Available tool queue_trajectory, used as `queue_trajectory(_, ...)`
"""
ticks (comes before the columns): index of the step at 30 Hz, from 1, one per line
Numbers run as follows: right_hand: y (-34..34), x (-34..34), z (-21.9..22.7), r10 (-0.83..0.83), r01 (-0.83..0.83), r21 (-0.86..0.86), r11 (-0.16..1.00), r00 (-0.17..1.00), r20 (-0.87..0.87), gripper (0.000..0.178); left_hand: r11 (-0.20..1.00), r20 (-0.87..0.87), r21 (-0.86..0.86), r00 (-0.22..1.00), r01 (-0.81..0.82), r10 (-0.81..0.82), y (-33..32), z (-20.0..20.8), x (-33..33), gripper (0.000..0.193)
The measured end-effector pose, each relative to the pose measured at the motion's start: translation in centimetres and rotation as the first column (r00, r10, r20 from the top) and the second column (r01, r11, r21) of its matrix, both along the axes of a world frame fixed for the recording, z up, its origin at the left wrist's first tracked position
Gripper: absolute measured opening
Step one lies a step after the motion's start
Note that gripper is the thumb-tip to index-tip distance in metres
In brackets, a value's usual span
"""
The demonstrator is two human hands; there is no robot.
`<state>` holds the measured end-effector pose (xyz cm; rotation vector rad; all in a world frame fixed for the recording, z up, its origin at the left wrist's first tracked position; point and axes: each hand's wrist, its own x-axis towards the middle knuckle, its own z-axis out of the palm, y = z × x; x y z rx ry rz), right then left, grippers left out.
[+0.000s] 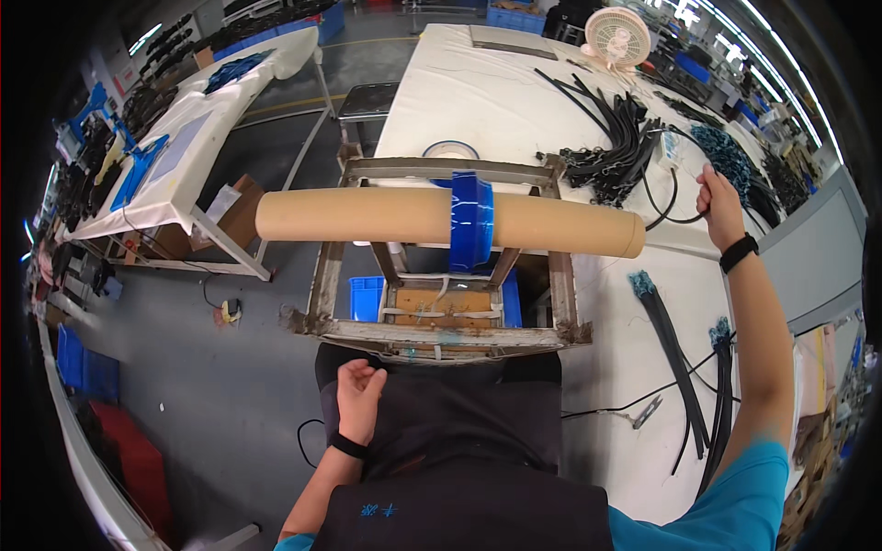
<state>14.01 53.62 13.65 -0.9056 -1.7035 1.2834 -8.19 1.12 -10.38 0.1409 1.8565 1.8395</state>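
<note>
My left hand (359, 404) is low, over my dark apron and just in front of the metal frame (441, 332). Its fingers are curled closed, and anything between them is too small to make out. Raised at the far right, my right hand (721, 209) is also closed over the white table. A black cable (675, 220) runs up to it, but whether it is gripped or passes behind is unclear. Across the frame lies a brown cardboard tube (367, 215), with a shiny blue band (471, 220) wrapped around its middle.
On the white table (441, 92) lie a heap of black straps with metal hooks (611, 156), strap bundles with teal ends (671, 358), thread snips (647, 412) and a fan (617, 39). A second table (175, 138) stands left. Blue bins (87, 363) sit on the floor.
</note>
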Motion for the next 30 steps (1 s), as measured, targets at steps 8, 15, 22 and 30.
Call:
queue_trajectory(8, -2.3, -0.1, -2.5, -0.006, -0.002, -0.114, 0.993, 0.998, -0.07, 0.027, 0.991, -0.383, 0.133, 0.922, -0.013, 0.063, 0.3, -0.1, -7.2, 0.041)
queue_trajectory(15, -2.8, -0.6, -2.6, -0.012, 0.001, -0.124, 0.992, 0.996, -0.09, 0.026, 0.989, -0.456, 0.138, 0.883, -0.054, 0.112, -2.5, -1.4, -10.1, 0.022)
queue_trajectory(22, -2.1, 0.5, 4.7, 0.098, -0.088, 0.043, 0.995, 0.917, -0.388, 0.029, 0.992, -0.441, -0.012, 0.891, -0.126, 0.108, -1.7, 0.6, -8.2, 0.037)
queue_trajectory(30, -13.2, 6.3, 18.9, 0.162, 0.017, 0.678, 0.735, 0.966, -0.2, 0.035, 0.973, -0.211, -0.001, 0.951, -0.231, 0.226, -4.6, 0.9, -1.2, 0.047)
